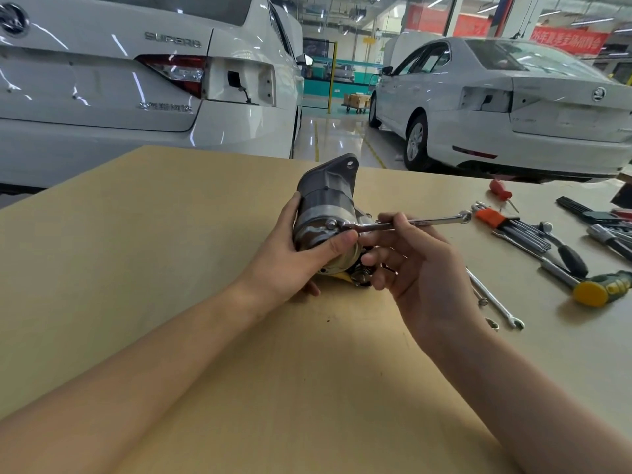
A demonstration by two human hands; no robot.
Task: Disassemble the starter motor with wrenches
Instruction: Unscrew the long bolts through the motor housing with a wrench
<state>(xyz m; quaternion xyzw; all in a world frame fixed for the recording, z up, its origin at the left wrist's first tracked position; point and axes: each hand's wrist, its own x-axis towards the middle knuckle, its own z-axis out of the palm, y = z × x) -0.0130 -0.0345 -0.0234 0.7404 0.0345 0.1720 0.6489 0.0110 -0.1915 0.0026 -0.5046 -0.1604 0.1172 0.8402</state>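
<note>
A grey starter motor [326, 200] lies on the tan workbench [171, 251], its flange pointing away from me. My left hand [290, 258] grips its near end, thumb across the end cap. A chrome combination wrench [407, 223] sits with one end on a bolt on the motor's housing, shaft running to the right. My right hand [413, 268] pinches the wrench shaft between thumb and index finger, the other fingers loosely curled below it.
To the right lie two more wrenches [496, 301], a yellow-headed mallet [598, 289], a red hex key set [506, 222], a red screwdriver [501, 192] and other black-handled tools. Two white cars stand beyond the bench's far edge.
</note>
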